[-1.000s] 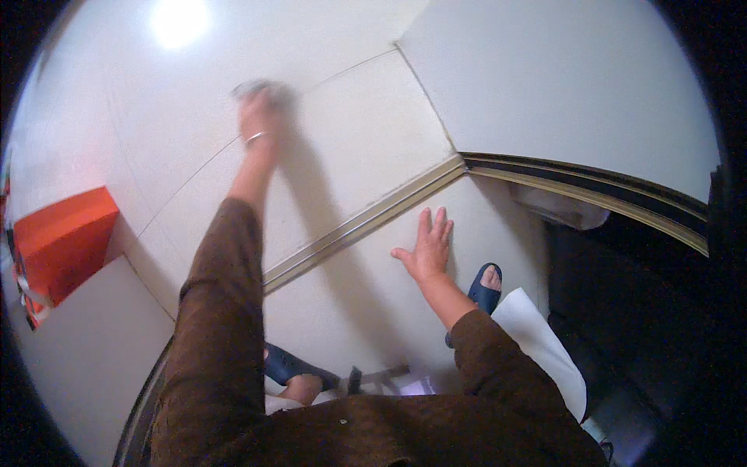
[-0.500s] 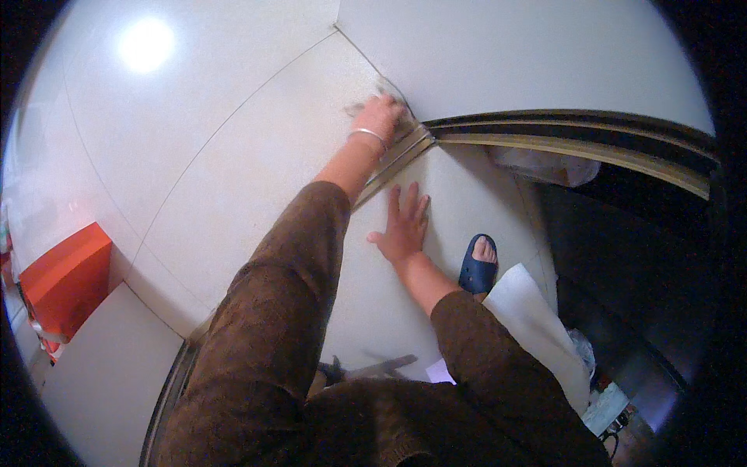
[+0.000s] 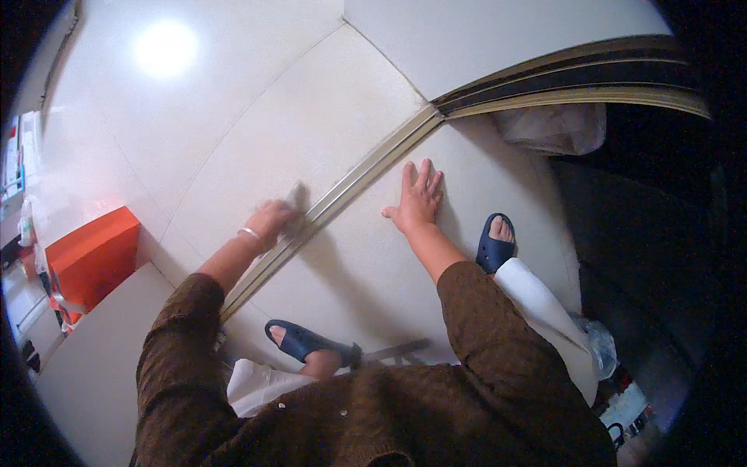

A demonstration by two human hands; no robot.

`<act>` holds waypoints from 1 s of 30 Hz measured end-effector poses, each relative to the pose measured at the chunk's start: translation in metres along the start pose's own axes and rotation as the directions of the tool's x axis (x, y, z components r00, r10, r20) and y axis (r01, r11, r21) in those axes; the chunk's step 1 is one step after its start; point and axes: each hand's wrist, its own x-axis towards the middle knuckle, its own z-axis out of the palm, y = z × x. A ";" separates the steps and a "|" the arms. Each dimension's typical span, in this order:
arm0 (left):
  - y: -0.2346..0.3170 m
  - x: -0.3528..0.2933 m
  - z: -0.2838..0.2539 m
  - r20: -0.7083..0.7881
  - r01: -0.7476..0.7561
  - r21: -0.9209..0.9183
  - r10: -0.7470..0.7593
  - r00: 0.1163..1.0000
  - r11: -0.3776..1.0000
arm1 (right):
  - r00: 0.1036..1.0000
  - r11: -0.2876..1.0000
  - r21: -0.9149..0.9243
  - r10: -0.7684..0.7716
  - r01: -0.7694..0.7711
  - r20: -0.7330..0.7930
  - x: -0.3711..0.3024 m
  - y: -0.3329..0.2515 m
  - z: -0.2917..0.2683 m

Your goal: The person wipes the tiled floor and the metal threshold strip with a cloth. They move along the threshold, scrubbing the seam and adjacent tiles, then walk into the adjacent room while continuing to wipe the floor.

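Greyish cloth (image 3: pixel 296 198) (probably; edges blurred) lies on the pale tiled floor (image 3: pixel 327 101), on the far side of the gold-toned metal track (image 3: pixel 366 177), close to it. Left hand (image 3: pixel 271 219) is over the cloth, fingers seemingly bent; whether pinching or merely pressing, I cannot tell from where I stand. Right hand (image 3: pixel 419 206): spread on the near side, gripping nothing, apparently a prop. Judgement: flat, even pressure and strokes parallel to the track should suit; a folded cloth edge would reach the seam better than a bunched one. Edges: upper white panel (image 3: pixel 506 43) at the track's far right end; orange box (image 3: pixel 93 257) and lower white panel (image 3: pixel 109 335) at left. Most open room: bare tile ahead of the left hand.
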 end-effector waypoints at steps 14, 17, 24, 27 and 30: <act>-0.002 0.249 -0.119 -0.736 0.374 -0.184 -0.379 0.560 0.909 | 0.999 0.999 -0.027 -0.016 0.017 0.048 0.004 0.000 -0.003; 0.018 0.272 -0.089 -0.693 0.174 0.021 -0.111 0.713 0.985 | 0.998 0.999 0.003 -0.052 0.052 0.021 -0.004 -0.010 -0.004; 0.065 0.104 -0.004 -0.317 -0.003 -0.083 -0.023 0.948 0.997 | 0.998 0.999 -0.033 -0.012 0.014 0.060 -0.001 -0.001 -0.016; 0.036 0.044 0.006 -0.349 0.036 -0.079 -0.062 0.935 0.996 | 0.999 0.999 -0.039 -0.018 0.020 0.034 -0.002 -0.001 -0.013; 0.022 0.051 0.012 -0.409 0.005 -0.052 -0.026 0.912 0.999 | 0.998 1.000 -0.023 -0.005 0.006 0.057 -0.004 -0.002 -0.018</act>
